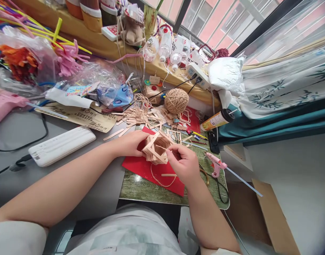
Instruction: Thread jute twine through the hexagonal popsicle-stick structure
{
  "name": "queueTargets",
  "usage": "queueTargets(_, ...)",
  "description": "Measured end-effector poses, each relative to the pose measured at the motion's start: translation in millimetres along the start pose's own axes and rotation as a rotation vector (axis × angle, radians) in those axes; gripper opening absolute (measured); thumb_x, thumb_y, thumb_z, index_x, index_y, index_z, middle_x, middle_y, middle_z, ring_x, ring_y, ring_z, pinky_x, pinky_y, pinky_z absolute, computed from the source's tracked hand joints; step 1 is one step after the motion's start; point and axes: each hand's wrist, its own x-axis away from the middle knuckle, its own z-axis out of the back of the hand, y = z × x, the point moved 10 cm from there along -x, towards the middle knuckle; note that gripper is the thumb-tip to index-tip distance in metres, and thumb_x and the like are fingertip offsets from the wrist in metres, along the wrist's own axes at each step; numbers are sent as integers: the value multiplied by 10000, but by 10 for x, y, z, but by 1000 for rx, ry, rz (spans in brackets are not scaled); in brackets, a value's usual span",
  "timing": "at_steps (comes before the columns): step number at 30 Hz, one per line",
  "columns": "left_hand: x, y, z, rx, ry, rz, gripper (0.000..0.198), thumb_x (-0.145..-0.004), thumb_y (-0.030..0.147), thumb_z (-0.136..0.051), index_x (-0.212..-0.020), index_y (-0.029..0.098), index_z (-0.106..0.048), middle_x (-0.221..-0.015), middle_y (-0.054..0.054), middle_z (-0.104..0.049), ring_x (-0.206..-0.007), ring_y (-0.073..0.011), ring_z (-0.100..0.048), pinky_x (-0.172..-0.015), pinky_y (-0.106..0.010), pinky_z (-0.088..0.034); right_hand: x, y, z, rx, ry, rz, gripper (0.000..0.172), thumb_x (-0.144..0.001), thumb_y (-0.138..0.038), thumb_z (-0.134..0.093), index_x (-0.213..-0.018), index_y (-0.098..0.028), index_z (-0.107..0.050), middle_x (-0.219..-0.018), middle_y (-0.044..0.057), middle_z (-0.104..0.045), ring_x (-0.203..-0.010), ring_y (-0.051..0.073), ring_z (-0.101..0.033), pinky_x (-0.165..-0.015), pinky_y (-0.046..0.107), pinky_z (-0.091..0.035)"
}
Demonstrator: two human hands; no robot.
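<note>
My left hand [134, 143] grips the left side of a hollow, many-sided box of stacked popsicle sticks [154, 156]. The box is tilted, so its open top shows. At its right rim, my right hand [184, 163] pinches a thin tan strand [161, 147] that reaches over the opening; whether it is twine or a thin stick I cannot tell. Beneath the box lies red paper [137, 170], with a curve of twine [155, 179] and a loose popsicle stick [168, 175] on it.
Loose popsicle sticks [130, 118] and a twine ball [176, 100] lie behind the box. A pink glue gun [216, 164] is at the right, near a drink cup [217, 119]. A white power strip [62, 146] and another pink glue gun [8, 104] are at the left.
</note>
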Motion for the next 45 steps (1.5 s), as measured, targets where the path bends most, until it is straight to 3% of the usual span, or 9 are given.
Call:
queueTargets(4, 2, -1, 15, 9, -14, 24, 456, -806, 371, -828, -1227, 240, -711, -1223, -80, -758, -1122, -307, -685, -915, -376, -495, -7, 1, -12, -5, -6, -6, 126, -980, -314, -683, -893, -238, -732, -719, -15, -650, -631, 151, -575, -619, 298, -471)
queueTargets(9, 14, 32, 47, 67, -9, -10, 555, -856, 346, -807, -1386, 248, -679, -1321, -81, -739, -1215, -291, -668, -1015, -377, -491, 38, 86, -39, -24, 4, 4, 128, -1002, -310, -663, -908, -243, -718, -836, 16, -700, -744, 177, -623, -702, 321, -504)
queueTargets(15, 40, -70, 14, 139, -3, -17, 674, -844, 318, -841, -1484, 269, -636, -1455, -90, -678, -1339, -285, -632, -1121, -377, -484, 172, 152, 30, -36, 25, 21, 96, -1005, -271, -662, -940, -238, -725, -878, 14, -713, -620, 137, -492, -601, 315, -417)
queueTargets(18, 49, -48, 20, 156, -7, -34, 632, -868, 308, -825, -1470, 274, -636, -1454, -82, -674, -1343, -272, -631, -1148, -380, -480, 253, 70, 130, -6, 38, 53, 78, -991, -230, -666, -949, -246, -730, -918, 20, -753, -618, 139, -519, -588, 318, -421)
queueTargets(22, 51, 23, 39, 141, -11, -53, 625, -890, 289, -810, -1484, 271, -620, -1455, -83, -673, -1333, -261, -629, -1147, -372, -479, 295, -161, 196, 71, 25, 176, 102, -973, -169, -674, -945, -257, -717, -899, 16, -762, -753, 176, -664, -713, 331, -525)
queueTargets(25, 51, 41, 54, 138, 1, -60, 641, -888, 272, -808, -1498, 262, -610, -1449, -91, -674, -1322, -261, -631, -1128, -364, -492, 281, -263, 174, 114, -26, 233, 123, -968, -143, -668, -931, -255, -701, -873, 8, -753, -772, 175, -691, -756, 333, -552)
queueTargets(45, 82, 79, 52, 85, -4, -90, 681, -876, 270, -817, -1518, 290, -590, -1508, -91, -637, -1403, -276, -613, -1184, -410, -493, 294, -288, 138, 193, -143, 288, 145, -975, -97, -644, -960, -233, -692, -888, 20, -743, -796, 178, -688, -766, 338, -539)
